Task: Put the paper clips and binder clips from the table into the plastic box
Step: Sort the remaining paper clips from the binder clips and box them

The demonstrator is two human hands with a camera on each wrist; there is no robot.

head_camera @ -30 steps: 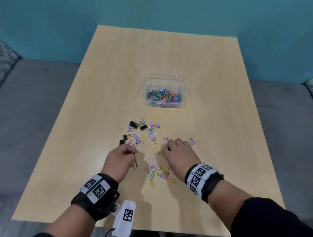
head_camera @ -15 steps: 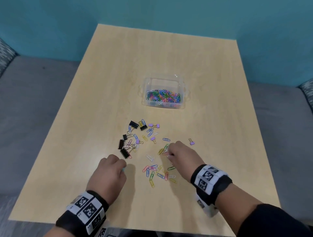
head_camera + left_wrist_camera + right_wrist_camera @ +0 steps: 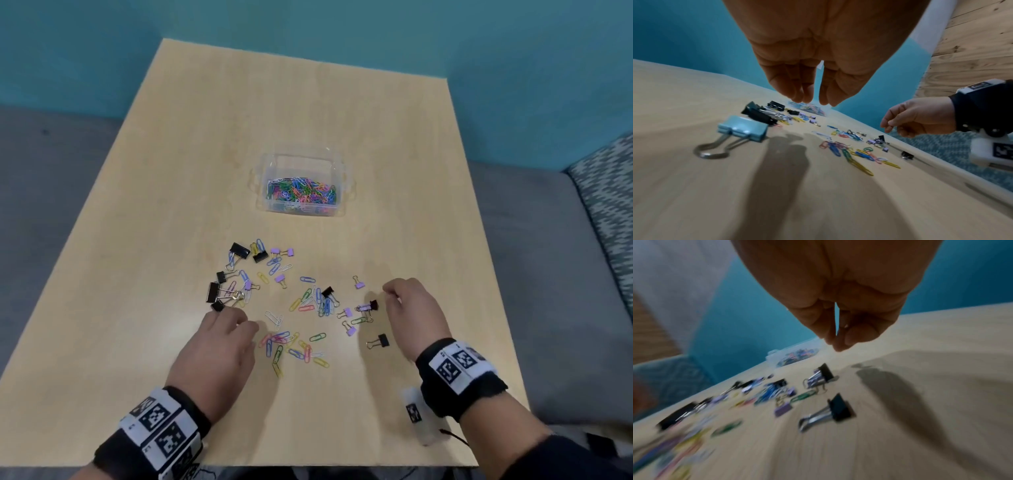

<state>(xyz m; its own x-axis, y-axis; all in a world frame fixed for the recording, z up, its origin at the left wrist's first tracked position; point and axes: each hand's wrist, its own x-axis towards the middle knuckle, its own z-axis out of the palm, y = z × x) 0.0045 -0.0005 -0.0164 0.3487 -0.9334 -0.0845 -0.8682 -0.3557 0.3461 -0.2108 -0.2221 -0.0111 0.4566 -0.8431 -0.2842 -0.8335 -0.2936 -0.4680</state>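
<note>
A clear plastic box (image 3: 263, 202) holding many coloured paper clips stands mid-table. Nearer me, coloured paper clips (image 3: 294, 346) and black binder clips (image 3: 214, 291) and purple ones (image 3: 349, 330) lie scattered. My left hand (image 3: 239, 323) hovers over the left of the scatter, fingers hanging loosely and holding nothing (image 3: 816, 100). Below it lies a light blue binder clip (image 3: 742, 128), hidden in the head view. My right hand (image 3: 390, 296) hangs at the right of the scatter, fingertips close together, nothing seen between them (image 3: 835, 344). A black binder clip (image 3: 383, 340) lies just left of its wrist.
The wooden table (image 3: 308, 102) is bare beyond the box, up to a teal wall. Grey seating flanks the table, with a patterned cushion (image 3: 603, 192) at the right. The table's near edge (image 3: 308, 466) runs just behind my wrists.
My right hand has moved right, and several black and purple binder clips now lie where it was. My left hand drew back towards me, then came forward again.
</note>
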